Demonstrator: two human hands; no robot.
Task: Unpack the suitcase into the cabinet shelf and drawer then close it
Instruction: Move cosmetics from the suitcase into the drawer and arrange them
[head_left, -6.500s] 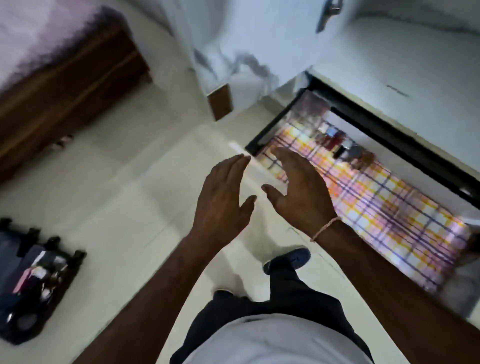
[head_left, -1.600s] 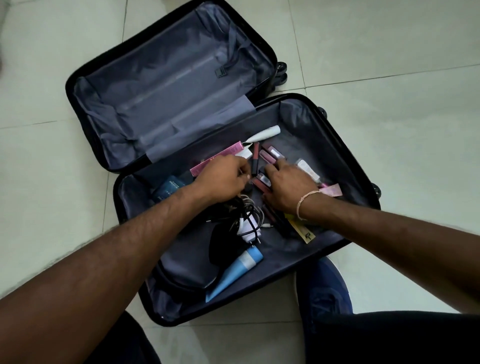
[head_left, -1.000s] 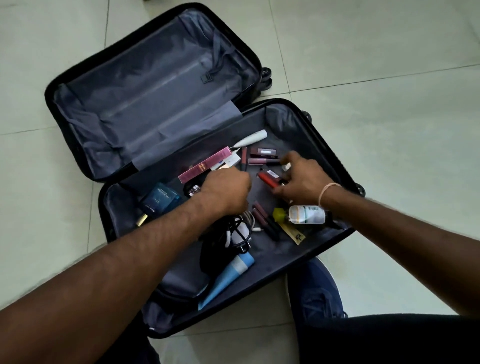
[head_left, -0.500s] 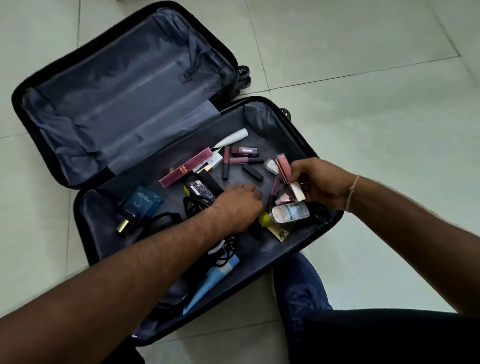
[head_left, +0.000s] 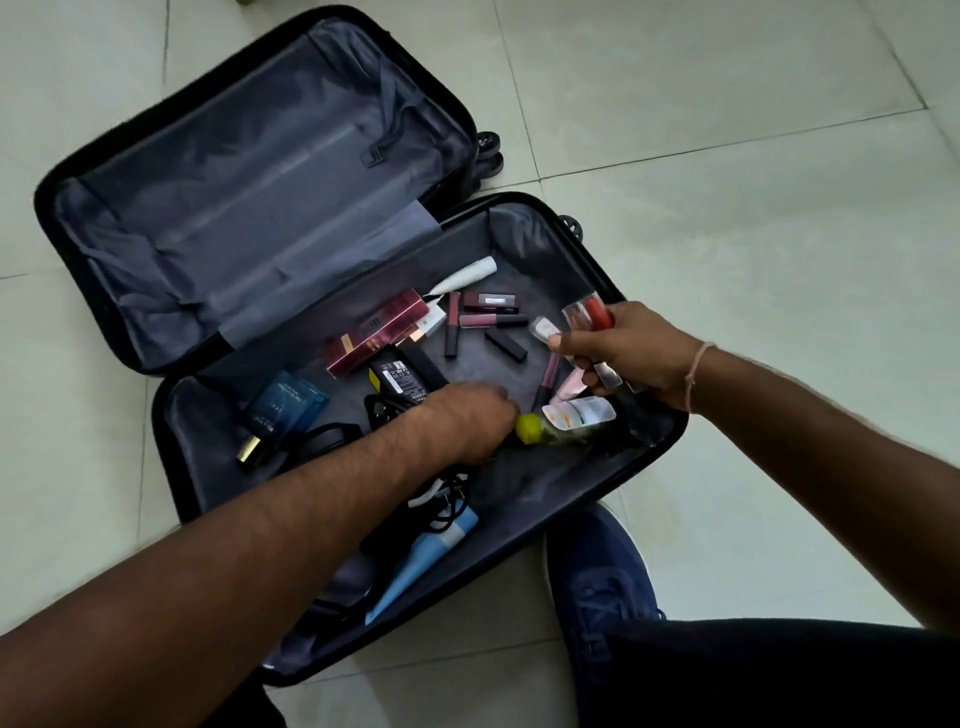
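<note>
suitcase (head_left: 641, 467) lies open flat on the tiled floor (head_left: 727, 182), lid half up-left, lined in grey and bare; the filled half sits nearer the person.

right hand (head_left: 631, 356) held over the right edge of the filled half, wrist bent, thin cord bracelet at the wrist. its fingers are curled around a bunch of lip gloss tubes (head_left: 589, 317); a red one and a clear-capped one stick up past the knuckles, others poke out below the palm. forearm comes in from the lower right.

left hand (head_left: 467, 421) reaches down into the middle of the filled half, back of the hand up, forearm running in from the lower left. its fingers are bent under and hidden by the hand; cannot tell whether they are together or clamped on anything. knuckles are just beside a small bottle (head_left: 569, 418) with a yellow-green cap, lying on its side.

still lying in the case: white tube (head_left: 465, 275) near the hinge, long pink box (head_left: 376, 332), several dark lipsticks, black charger (head_left: 408, 374), blue box (head_left: 285, 402), black cables (head_left: 441, 499) partly under the left forearm, light blue tube (head_left: 421, 564) by the near rim.

blue shoe (head_left: 597, 571) on the floor just beside the near rim.
</note>
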